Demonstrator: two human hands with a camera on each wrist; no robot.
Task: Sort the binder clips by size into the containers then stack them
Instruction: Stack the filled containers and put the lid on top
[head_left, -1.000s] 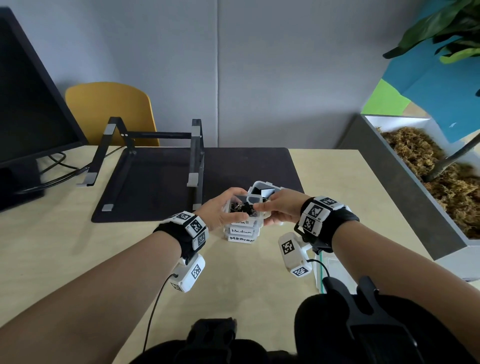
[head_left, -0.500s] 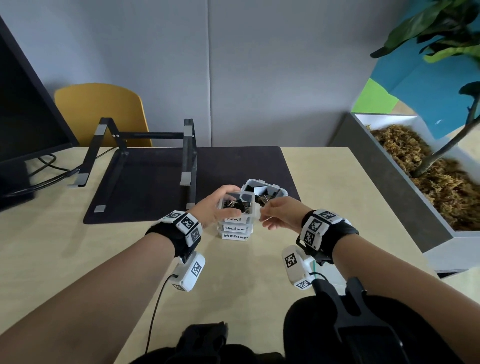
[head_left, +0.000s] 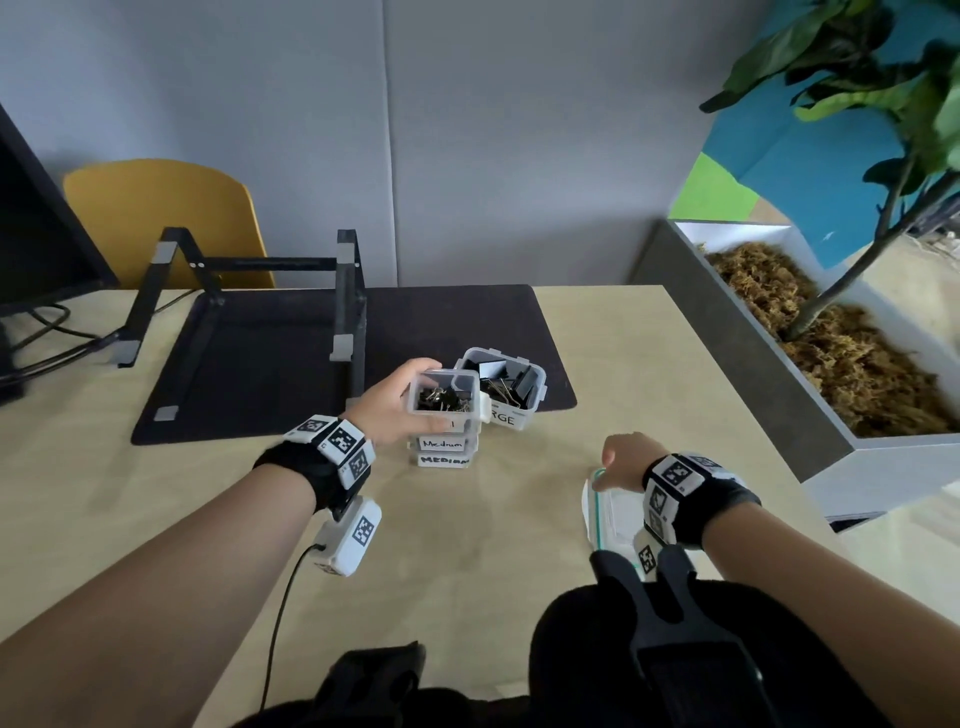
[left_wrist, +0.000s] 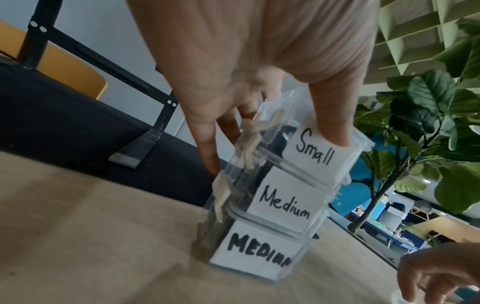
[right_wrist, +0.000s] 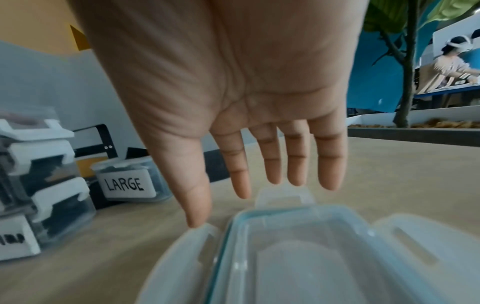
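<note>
The left hand (head_left: 396, 402) grips the open "Small" container (head_left: 443, 399), thumb on its labelled front and fingers (left_wrist: 207, 144) curled round the far side; this container tops a stack of two "Medium" containers (head_left: 443, 452) on the table (head_left: 208, 493). Small binder clips (head_left: 439, 399) fill the top container, which has no lid on it. Just beyond and to the right of the left fingers stands the open "LARGE" container (head_left: 506, 387), holding large black binder clips (head_left: 511, 382). To the right, well apart from the stack, the right hand (head_left: 626, 462) hovers palm-down with fingers (right_wrist: 270, 164) straight and spread, holding nothing. The loose lid (right_wrist: 311, 257) lies flat on the table directly beneath and nearer the wrist than the fingertips, its long axis running along the hand; the thumb tip is just beside, perhaps touching, one side latch. The right hand is the nearer one, so the next step is probably to close the fingers on this lid and carry it left to an open container.
</note>
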